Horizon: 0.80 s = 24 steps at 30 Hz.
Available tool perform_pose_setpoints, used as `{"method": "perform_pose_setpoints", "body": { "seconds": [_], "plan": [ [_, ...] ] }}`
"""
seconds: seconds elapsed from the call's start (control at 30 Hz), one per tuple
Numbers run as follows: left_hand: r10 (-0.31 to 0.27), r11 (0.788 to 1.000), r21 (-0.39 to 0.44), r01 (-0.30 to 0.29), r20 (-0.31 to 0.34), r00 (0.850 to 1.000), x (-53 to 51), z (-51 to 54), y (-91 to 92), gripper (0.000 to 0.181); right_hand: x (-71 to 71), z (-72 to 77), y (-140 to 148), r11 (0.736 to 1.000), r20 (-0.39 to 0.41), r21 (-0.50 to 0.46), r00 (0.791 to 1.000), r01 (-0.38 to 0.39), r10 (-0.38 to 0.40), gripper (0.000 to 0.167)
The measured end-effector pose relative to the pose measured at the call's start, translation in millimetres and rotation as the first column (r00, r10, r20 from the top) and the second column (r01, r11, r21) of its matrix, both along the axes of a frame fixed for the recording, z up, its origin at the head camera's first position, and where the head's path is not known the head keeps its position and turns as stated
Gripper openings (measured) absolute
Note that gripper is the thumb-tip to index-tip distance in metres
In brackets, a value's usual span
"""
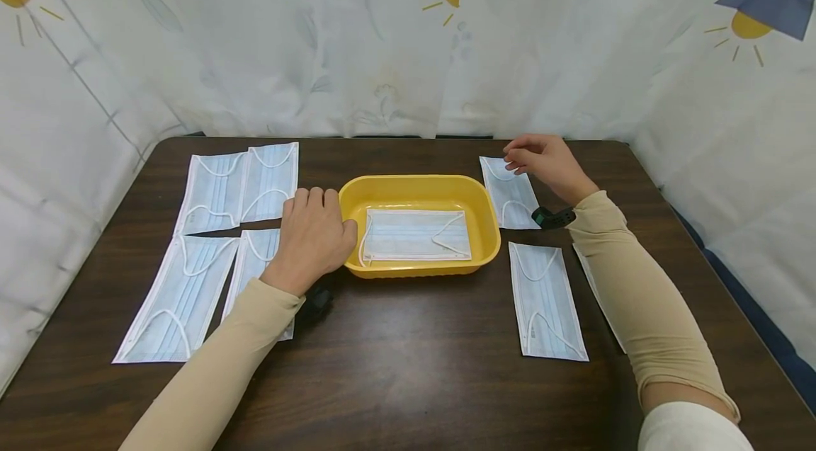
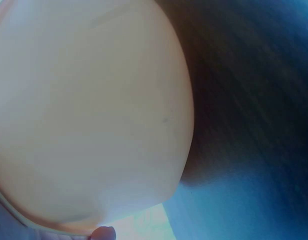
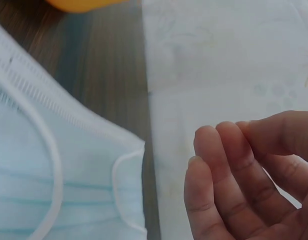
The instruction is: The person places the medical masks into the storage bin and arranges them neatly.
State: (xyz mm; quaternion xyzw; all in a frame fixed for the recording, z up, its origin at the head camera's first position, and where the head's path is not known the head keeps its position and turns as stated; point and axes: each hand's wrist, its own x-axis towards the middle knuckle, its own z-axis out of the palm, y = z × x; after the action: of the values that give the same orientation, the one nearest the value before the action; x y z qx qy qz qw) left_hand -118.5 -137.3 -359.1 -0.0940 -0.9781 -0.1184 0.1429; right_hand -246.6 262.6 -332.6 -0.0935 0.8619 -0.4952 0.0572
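Observation:
A yellow plastic tray [image 1: 421, 268] stands mid-table, with a blue-and-white face mask [image 1: 417, 235] lying flat inside. My left hand [image 1: 312, 238] is beside the tray's left end, over the masks there. Its fingers bend downward and the tips are hidden, so I cannot tell what they hold. In the left wrist view, the hand [image 2: 94, 115] fills most of the picture. My right hand [image 1: 542, 164] hovers over the top of a mask [image 1: 518, 192] at the back right. Its fingers [image 3: 206, 185] are loosely curled with the thumb near them, holding nothing visible.
Several masks lie at the left, including a front one [image 1: 181, 295] and a back one [image 1: 274, 168]. On the right lie another mask [image 1: 545, 302] and one [image 1: 596, 288] partly under the right sleeve. Printed white cloth [image 1: 382, 47] hangs behind the dark table [image 1: 408, 366].

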Motion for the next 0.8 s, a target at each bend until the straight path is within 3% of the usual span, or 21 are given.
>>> {"method": "perform_pose_setpoints", "body": {
  "seconds": [0.37, 0.8],
  "plan": [
    [0.004, 1.0, -0.003, -0.004, 0.025, 1.0, -1.2, 0.2, -0.8, 0.028, -4.0, -11.2, 17.1, 0.997, 0.02, 0.009, 0.997, 0.074, -0.074, 0.045],
    [0.007, 1.0, -0.005, -0.006, 0.022, 1.0, -1.4, -0.4, -0.8, 0.028, -5.0, -20.4, 33.0, 0.975, 0.098, 0.179, 0.984, 0.133, -0.152, 0.043]
  ]
}}
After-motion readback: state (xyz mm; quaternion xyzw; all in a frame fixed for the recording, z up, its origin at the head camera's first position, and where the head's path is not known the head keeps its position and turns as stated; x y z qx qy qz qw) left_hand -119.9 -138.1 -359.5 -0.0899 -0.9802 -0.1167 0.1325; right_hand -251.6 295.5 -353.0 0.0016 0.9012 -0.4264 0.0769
